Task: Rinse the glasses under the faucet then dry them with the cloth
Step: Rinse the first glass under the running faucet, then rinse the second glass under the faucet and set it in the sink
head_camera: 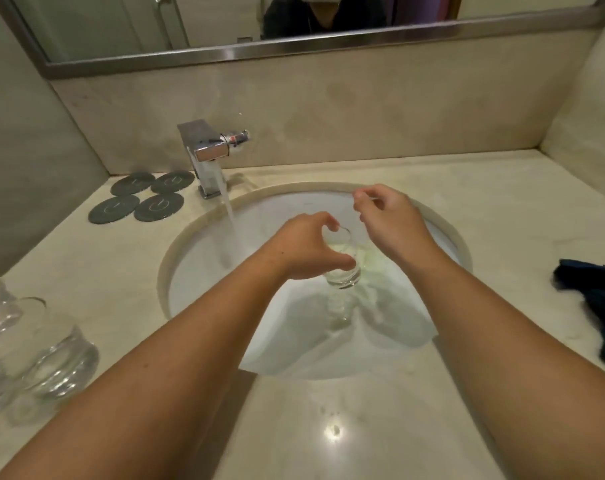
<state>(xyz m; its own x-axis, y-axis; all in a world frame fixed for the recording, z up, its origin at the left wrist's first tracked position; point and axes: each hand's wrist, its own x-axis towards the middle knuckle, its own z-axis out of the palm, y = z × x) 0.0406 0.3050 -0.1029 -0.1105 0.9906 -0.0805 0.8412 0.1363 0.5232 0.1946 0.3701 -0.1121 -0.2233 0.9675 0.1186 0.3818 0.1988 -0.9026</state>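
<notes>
Over the sink now, and the left hand has a clear glass wrapped between thumb and curled fingers, held above the bowl of the sink and just to the right of the running stream pouring from the faucet. The glass is beside the water, not under it, so the rinse looks not yet properly on: the good move, I'd say, is to slide it left into the stream with the mouth tipped up to meet the flow, turn it so the water runs round the whole wall, then tip it out. The right hand hovers above the far side of the sink, fingertips pinched lightly together; whether they touch the rim of the glass or grip anything at all I cannot tell. A wet tumbler is slippery, so a firm wrap low on the body seems wise. Around the sink: more glasses wait on the counter to its left, close to the near edge and easy to knock with an elbow; four dark coasters lie left of the faucet; the dark blue cloth sits crumpled to the right of the sink, well apart, ready for drying. Nothing blocks the stream itself.
</notes>
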